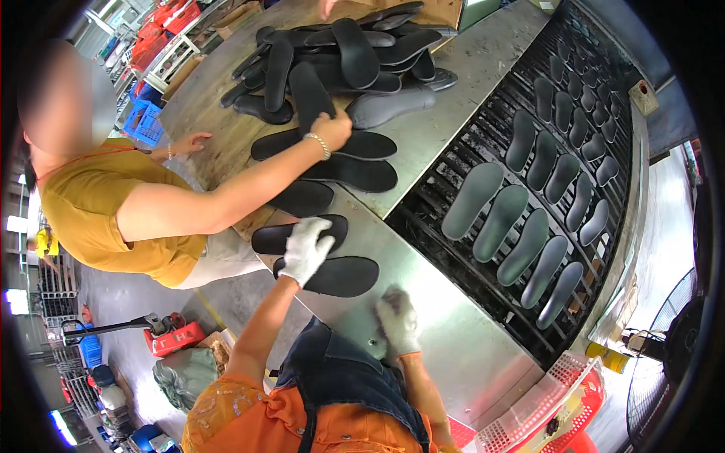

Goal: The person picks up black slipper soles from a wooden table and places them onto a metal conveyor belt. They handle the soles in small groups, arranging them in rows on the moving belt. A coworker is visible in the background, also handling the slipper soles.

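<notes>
My left hand (305, 251), in a white glove, rests on a black shoe insole (272, 239) at the near edge of the table. Its fingers look spread over the insole, without a visible grip. Just nearer to me lies another black insole (340, 276), below the same hand. On the bare metal top to the right is my right hand (398, 323), also gloved. Its fingers are blurred and dark at the tips, and no held thing can be made out. Farther up, more insoles (355, 173) lie side by side in a column.
A co-worker's hand (332, 130) grips an insole (308, 90) beside a heap of insoles (355, 53). Rows of insoles lie on a slatted conveyor (445, 253) at right. A red-and-white basket (540, 404) and a fan (680, 340) stand at lower right.
</notes>
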Available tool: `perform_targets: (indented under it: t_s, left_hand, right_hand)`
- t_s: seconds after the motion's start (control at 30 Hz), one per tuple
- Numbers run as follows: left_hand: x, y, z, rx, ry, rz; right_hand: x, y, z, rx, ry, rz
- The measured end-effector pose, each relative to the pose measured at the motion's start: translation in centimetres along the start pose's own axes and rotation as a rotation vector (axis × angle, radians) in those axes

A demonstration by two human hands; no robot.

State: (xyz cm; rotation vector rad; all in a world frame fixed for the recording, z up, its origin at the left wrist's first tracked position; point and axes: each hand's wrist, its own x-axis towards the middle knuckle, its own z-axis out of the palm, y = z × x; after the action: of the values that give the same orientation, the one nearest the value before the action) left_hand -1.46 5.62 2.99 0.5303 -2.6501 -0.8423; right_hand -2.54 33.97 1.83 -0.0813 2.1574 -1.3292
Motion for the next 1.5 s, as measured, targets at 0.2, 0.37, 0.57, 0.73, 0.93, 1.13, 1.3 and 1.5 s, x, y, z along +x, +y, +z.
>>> perform_targets:
  t_s: [0.2, 0.37, 0.57, 0.73, 0.93, 1.13, 1.3, 1.5]
  left_hand:
    - [1.3, -4.7, -3.9, 0.538, -0.252, -0.317]
    - [0.9, -4.5, -4.4, 0.138, -0.354, -0.370]
    - [-1.6, -3.9, -2.7, 0.016, -0.456, -0.451]
    - [-2.2, -1.2, -1.0, -0.266, -0.438, -0.642]
    - [-1.7, -0.4, 0.9, -0.286, -0.429, -0.572]
    - [5.0, 0.2, 1.8, -0.363, -0.211, -0.226]
    - [13.5, 2.3, 1.7, -0.337, -0.169, -0.063]
    - [23.0, -1.6, 1.5, 0.151, -0.130, 0.251]
  right_hand:
    - [0.9, 1.5, 7.3, 0.285, -0.317, 0.405]
    - [2.8, -3.6, 10.0, 0.731, -0.092, 0.492]
    - [5.1, -1.3, 10.3, 0.697, 0.164, 0.253]
    - [4.4, -0.5, 10.3, 0.710, 0.101, 0.165]
    - [4.3, -4.9, 10.0, 0.861, 0.017, 0.437]
    - [5.8, -4.3, 7.7, 1.119, 0.024, 0.460]
    - [7.2, -5.3, 5.8, 1.160, 0.054, 0.462]
    - [9.5, -4.6, 6.1, 1.282, 0.059, 0.440]
